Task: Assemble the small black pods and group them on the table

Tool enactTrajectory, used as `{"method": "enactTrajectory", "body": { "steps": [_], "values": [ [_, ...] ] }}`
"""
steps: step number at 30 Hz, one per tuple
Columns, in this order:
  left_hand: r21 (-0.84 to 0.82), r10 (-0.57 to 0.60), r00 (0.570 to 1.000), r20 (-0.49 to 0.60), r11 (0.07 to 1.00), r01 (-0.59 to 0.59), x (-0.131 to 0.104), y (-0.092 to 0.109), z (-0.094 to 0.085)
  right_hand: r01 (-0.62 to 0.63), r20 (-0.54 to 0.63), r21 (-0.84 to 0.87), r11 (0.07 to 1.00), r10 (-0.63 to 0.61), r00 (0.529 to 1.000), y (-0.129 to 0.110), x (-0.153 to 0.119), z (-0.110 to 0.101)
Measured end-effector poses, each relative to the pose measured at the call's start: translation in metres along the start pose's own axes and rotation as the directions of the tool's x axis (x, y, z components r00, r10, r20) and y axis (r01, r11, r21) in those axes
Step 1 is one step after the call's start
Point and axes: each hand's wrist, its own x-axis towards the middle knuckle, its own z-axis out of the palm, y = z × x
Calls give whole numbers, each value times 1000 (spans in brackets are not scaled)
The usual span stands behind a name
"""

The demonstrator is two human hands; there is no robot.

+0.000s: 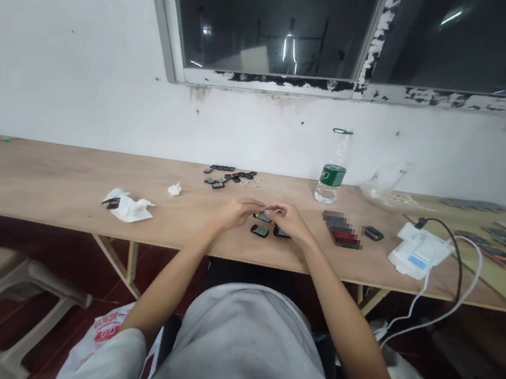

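Observation:
My left hand [239, 211] and my right hand [290, 220] come together just above the wooden table [191, 225], fingertips almost touching. The fingers of both are bent and drawn in; anything pinched between them is too small or hidden to name. Directly under the fingertips shows a small dark-framed piece with a grey screen-like face [262, 216], partly covered; whether it is held or lying there I cannot tell. Closer to me lies a similar black-rimmed piece [259, 231]. Another such piece [281, 232] is half hidden beneath my right hand.
Farther back lie several similar dark pieces [219, 183] beside small whitish bits [249, 183]. A water bottle [333, 175] stands near the wall. To the right are a phone [341, 229], a black case [373, 233] and a white power strip [418, 250] with cables. Crumpled tissue [130, 207] lies left.

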Motion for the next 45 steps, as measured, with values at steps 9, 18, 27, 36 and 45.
{"method": "enactTrajectory", "body": {
  "steps": [9, 18, 27, 36, 45],
  "values": [
    [38, 4, 998, 57, 999, -6, -1, 2, -1, -19, 4, -29, 999, 19, 1000, 2, -1, -5],
    [64, 14, 1000, 15, 998, -14, -5, -6, 9, -65, -22, 14, 998, 65, 998, 5, 0, -8],
    [-58, -30, 1000, -7, 998, 30, -2, 0, 7, -116, -20, 31, 993, 116, 993, 6, 0, -9],
    [-200, -116, 993, -9, 973, 112, 2, 6, 4, -119, -27, 4, 993, 119, 992, 3, -1, -8],
    [-171, -141, 989, 34, 975, 145, 3, 8, 5, -102, -39, -12, 995, 102, 994, 8, 1, -8]
  ]
}}
